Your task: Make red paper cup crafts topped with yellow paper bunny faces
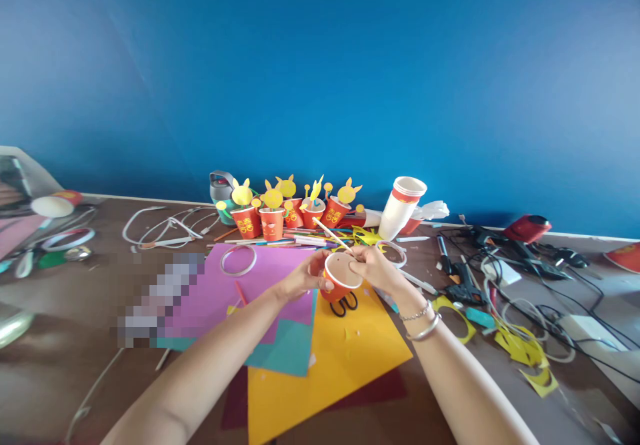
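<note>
A red paper cup is tilted above the yellow sheet, its pale inside facing me. My left hand grips the cup's left side, thumb near the rim. At the cup's right rim, my right hand pinches a thin pale stick that slants up to the left over the cup. Whether the stick touches the cup is hidden by my fingers. Black scissor handles show just below the cup, on the yellow sheet. Behind stand several red cups with yellow animal-head cutouts.
Purple paper and teal paper lie left of centre. A tall stack of white cups leans at the back. Tape rolls, a glue gun, yellow scraps and tangled cables lie around. A blue wall stands behind.
</note>
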`<action>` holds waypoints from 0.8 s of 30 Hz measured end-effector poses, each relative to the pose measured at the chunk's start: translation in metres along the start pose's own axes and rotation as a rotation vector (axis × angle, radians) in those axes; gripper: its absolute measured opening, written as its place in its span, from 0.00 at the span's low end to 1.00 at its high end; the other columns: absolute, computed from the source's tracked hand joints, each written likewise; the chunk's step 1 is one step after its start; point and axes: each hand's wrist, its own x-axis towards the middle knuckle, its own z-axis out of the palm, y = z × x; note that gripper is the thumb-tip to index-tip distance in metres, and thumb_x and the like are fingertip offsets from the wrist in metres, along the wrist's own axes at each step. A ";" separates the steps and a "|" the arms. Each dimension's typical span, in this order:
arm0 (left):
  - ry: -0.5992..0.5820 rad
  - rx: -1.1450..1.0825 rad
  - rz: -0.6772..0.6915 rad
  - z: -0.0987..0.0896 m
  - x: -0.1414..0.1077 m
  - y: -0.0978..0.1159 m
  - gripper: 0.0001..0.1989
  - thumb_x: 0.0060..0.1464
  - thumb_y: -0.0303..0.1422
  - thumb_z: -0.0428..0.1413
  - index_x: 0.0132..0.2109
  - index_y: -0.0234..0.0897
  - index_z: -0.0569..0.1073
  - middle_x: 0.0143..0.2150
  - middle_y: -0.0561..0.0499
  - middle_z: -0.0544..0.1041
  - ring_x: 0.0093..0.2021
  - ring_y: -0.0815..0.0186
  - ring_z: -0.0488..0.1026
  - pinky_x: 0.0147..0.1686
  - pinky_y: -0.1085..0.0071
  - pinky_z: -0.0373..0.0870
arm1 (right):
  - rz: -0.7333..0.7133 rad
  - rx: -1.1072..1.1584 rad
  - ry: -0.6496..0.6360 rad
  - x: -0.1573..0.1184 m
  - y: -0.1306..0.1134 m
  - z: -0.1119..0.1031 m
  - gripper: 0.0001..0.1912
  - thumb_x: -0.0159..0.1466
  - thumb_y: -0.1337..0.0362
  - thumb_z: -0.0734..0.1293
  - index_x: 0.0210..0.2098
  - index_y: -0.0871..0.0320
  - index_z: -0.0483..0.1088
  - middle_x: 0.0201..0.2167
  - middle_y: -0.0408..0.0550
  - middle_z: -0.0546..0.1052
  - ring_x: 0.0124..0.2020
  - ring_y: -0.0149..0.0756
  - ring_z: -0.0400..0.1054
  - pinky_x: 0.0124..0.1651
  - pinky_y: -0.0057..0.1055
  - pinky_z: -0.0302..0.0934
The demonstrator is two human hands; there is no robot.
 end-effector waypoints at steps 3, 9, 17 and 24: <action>-0.013 -0.002 0.004 0.001 0.000 0.001 0.27 0.36 0.32 0.70 0.46 0.39 0.72 0.50 0.45 0.76 0.51 0.57 0.72 0.43 0.68 0.66 | 0.009 0.025 0.000 -0.001 -0.001 0.000 0.06 0.47 0.66 0.61 0.24 0.60 0.67 0.20 0.40 0.68 0.23 0.28 0.60 0.27 0.25 0.51; -0.057 0.068 -0.010 0.003 0.001 0.005 0.32 0.38 0.33 0.69 0.53 0.40 0.72 0.52 0.44 0.76 0.55 0.51 0.70 0.50 0.61 0.66 | 0.072 0.067 0.054 -0.001 0.000 0.000 0.07 0.47 0.65 0.62 0.27 0.59 0.66 0.20 0.39 0.68 0.22 0.28 0.60 0.26 0.25 0.51; 0.207 0.097 0.091 -0.004 0.004 -0.002 0.34 0.38 0.30 0.69 0.54 0.40 0.69 0.53 0.44 0.74 0.54 0.53 0.70 0.51 0.61 0.67 | -0.088 -0.123 0.234 0.002 0.005 -0.009 0.17 0.62 0.49 0.60 0.33 0.58 0.66 0.21 0.39 0.64 0.22 0.29 0.56 0.24 0.26 0.51; 0.450 0.167 0.203 -0.014 0.009 -0.001 0.32 0.37 0.33 0.69 0.50 0.39 0.66 0.51 0.46 0.74 0.51 0.57 0.71 0.50 0.61 0.69 | -0.099 -0.651 0.278 -0.023 -0.016 -0.033 0.13 0.64 0.58 0.60 0.35 0.56 0.75 0.23 0.44 0.75 0.23 0.31 0.64 0.27 0.27 0.52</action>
